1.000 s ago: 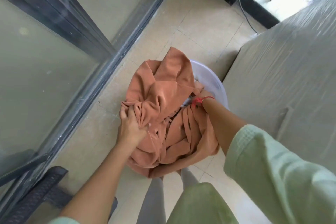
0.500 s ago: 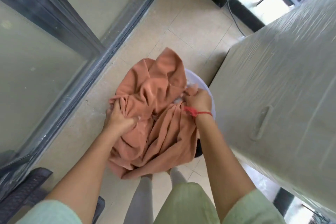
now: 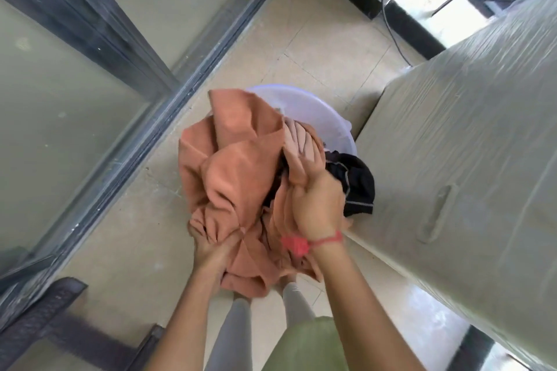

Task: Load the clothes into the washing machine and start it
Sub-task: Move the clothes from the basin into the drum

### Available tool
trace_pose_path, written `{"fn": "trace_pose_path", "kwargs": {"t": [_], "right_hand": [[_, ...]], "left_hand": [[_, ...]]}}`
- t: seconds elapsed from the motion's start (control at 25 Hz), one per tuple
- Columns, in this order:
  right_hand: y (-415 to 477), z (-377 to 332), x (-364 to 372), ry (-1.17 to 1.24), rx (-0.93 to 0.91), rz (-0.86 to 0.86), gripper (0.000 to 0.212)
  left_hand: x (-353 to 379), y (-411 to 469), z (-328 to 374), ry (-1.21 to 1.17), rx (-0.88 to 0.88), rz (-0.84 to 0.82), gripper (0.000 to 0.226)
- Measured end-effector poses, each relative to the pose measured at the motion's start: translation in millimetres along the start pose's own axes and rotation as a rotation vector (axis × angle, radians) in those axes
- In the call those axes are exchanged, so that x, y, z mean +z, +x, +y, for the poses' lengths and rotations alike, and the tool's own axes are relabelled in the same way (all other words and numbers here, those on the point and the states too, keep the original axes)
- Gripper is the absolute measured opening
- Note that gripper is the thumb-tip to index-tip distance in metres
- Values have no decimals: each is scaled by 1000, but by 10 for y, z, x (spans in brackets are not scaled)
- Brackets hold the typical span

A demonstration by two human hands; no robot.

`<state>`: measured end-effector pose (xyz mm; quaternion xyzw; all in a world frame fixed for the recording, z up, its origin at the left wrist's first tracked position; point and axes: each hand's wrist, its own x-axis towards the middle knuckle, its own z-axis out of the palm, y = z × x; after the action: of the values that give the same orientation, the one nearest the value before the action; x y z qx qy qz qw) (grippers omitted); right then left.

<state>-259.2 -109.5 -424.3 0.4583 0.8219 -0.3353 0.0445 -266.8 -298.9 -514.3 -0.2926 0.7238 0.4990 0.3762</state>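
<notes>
1. The step in hand looks like the pick-up. The clothes are gathered in a bundle and held over the white basin (image 3: 304,97) on the tiled floor, so loading has barely begun
2. The left hand (image 3: 214,250) has its fingers curled tight into a bunched fold of the orange cloth (image 3: 238,172) at the near, lower edge of the bundle
3. The right hand (image 3: 319,205), with a red string (image 3: 304,241) tied at the wrist, clutches the same cloth from above on the bundle's right side. Its knuckles face the camera, and I cannot tell whether it also holds the black garment (image 3: 357,185)
4. The bundle hangs between the two hands, just beside the film-wrapped washing machine (image 3: 470,159) on the right. It is not on the machine or in it
5. The next move, as I judge it, is to carry the load to the machine's opening. No open lid or door shows, only a recessed handle (image 3: 437,211) under the plastic, so one hand may have to let go to open it, and the other must then keep the whole bundle
6. The orange cloth is large, soft and thickly creased, and it droops well below the left hand. A paler pink piece (image 3: 298,141) shows at the top
7. The black garment, with pale stitching, dangles loose at the right and seems the likeliest piece to slip off
</notes>
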Motion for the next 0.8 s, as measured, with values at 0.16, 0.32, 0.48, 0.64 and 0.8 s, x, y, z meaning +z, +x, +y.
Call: {"fn": "trace_pose_path", "kwargs": {"t": [0.16, 0.32, 0.48, 0.64, 0.8], "right_hand": [[91, -110, 44, 141, -64, -36, 39], [-522, -311, -268, 53, -218, 117, 43], [-568, -89, -114, -165, -385, 89, 41], [-538, -123, 232, -547, -277, -137, 44], [-471, -329, -12, -605, -217, -684, 57]], "left_hand": [[60, -54, -143, 71, 9, 6, 100], [-60, 30, -245, 76, -87, 72, 97], [-91, -69, -218, 164, -10, 94, 86], [-99, 127, -17, 69, -54, 132, 107], [-148, 32, -120, 50, -95, 114, 105]]}}
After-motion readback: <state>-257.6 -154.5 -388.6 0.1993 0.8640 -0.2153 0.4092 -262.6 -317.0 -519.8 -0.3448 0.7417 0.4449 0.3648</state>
